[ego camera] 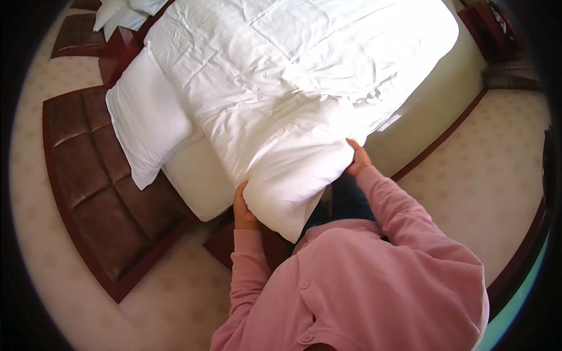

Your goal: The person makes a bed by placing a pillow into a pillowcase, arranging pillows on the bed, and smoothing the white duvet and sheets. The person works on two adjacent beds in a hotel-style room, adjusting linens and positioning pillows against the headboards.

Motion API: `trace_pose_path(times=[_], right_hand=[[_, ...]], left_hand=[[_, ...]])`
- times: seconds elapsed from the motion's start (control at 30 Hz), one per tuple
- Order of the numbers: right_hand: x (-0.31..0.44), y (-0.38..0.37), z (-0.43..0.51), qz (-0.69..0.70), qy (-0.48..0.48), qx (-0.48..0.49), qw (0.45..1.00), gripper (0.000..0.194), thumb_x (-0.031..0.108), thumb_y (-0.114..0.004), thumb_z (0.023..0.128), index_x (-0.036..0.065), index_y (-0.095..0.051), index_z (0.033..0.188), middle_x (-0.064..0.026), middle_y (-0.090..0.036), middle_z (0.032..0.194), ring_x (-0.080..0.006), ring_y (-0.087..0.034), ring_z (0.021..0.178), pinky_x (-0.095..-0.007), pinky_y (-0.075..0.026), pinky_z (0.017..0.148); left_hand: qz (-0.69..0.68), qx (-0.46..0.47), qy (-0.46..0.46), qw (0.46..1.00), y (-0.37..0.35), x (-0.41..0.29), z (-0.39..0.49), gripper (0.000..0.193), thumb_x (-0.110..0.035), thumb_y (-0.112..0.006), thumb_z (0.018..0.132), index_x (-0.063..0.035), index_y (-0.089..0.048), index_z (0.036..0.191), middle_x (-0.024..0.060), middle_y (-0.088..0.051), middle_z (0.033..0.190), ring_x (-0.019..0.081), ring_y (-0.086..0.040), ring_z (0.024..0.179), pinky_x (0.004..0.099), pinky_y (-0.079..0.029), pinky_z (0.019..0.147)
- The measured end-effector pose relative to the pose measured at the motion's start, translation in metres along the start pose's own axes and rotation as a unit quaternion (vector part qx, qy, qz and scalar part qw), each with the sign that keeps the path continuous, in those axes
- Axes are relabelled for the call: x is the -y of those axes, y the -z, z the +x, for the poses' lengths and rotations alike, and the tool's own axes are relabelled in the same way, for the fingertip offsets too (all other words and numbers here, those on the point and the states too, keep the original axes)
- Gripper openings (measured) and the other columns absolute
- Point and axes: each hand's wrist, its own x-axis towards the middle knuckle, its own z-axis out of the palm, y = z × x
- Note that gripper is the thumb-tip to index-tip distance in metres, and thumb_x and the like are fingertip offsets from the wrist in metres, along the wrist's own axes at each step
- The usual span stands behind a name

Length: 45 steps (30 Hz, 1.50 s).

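Note:
A white duvet [246, 101] spreads over the bed, creased across its upper part. Its near corner hangs off the mattress toward my body, with the tip pointing down. My left hand [243, 206] grips the duvet's edge on the left of that corner, the thumb on top. On the right side, my right hand [359, 159] pinches the edge higher up, beside the bed's flank. The fingers of both hands are partly hidden under the cloth. A white pillow [149, 114] lies at the headboard end, partly covered by the duvet. Below it shows a bare corner of the mattress [202, 175].
A brown padded headboard [101, 171] with a dark red wooden frame stands at the left. Beyond it are a red wooden nightstand [120, 50] and more white pillows [123, 17]. Patterned carpet [474, 175] runs along the right. Dark wooden furniture [489, 30] stands at the far right.

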Motion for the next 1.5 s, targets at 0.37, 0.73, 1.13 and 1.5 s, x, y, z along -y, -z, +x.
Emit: trace_pose_path(times=[0.37, 0.73, 1.13, 1.5], right_hand=[[0.003, -0.107, -0.074, -0.036, 0.069, 0.091, 0.993, 0.038, 0.019, -0.064, 0.081, 0.001, -0.055, 0.114, -0.0130, -0.061, 0.105, -0.0283, -0.059, 0.094, -0.0413, -0.048, 0.086], [0.019, -0.193, -0.063, -0.192, 0.006, 0.026, 0.981, 0.041, 0.027, -0.067, 0.081, -0.001, -0.059, 0.109, -0.0125, -0.061, 0.102, -0.0258, -0.059, 0.083, -0.0362, -0.049, 0.071], [0.080, -0.157, -0.094, -0.328, -0.066, 0.179, 0.925, 0.038, 0.018, -0.068, 0.082, 0.001, -0.054, 0.113, -0.0119, -0.057, 0.108, -0.0243, -0.055, 0.099, -0.0347, -0.047, 0.084], [0.216, -0.074, 0.007, -0.022, 0.045, 0.100, 0.994, 0.075, 0.054, -0.061, 0.082, 0.004, -0.037, 0.133, -0.0170, -0.047, 0.131, -0.0346, -0.042, 0.123, -0.0497, -0.030, 0.107]], left_hand=[[-0.016, 0.253, -0.152, 0.955, -0.041, 0.076, -0.064, 0.090, -0.062, -0.059, 0.073, -0.0163, -0.026, 0.143, 0.0097, -0.027, 0.147, 0.0312, -0.028, 0.134, 0.0565, -0.024, 0.108], [0.187, 0.214, -0.121, 0.951, -0.126, 0.147, -0.018, 0.091, -0.060, -0.061, 0.077, -0.0100, -0.023, 0.143, 0.0084, -0.021, 0.150, 0.0272, -0.013, 0.141, 0.0565, -0.021, 0.109], [-0.073, -0.116, -0.282, 0.950, -0.235, 0.119, 0.068, 0.035, -0.024, -0.044, 0.094, -0.0001, -0.051, 0.117, 0.0143, -0.057, 0.117, 0.0305, -0.056, 0.108, 0.0476, -0.044, 0.095], [-0.105, -0.115, -0.245, 0.957, -0.235, 0.112, 0.048, 0.028, -0.011, -0.055, 0.086, 0.0006, -0.056, 0.111, 0.0103, -0.063, 0.105, 0.0237, -0.063, 0.093, 0.0352, -0.052, 0.082]])
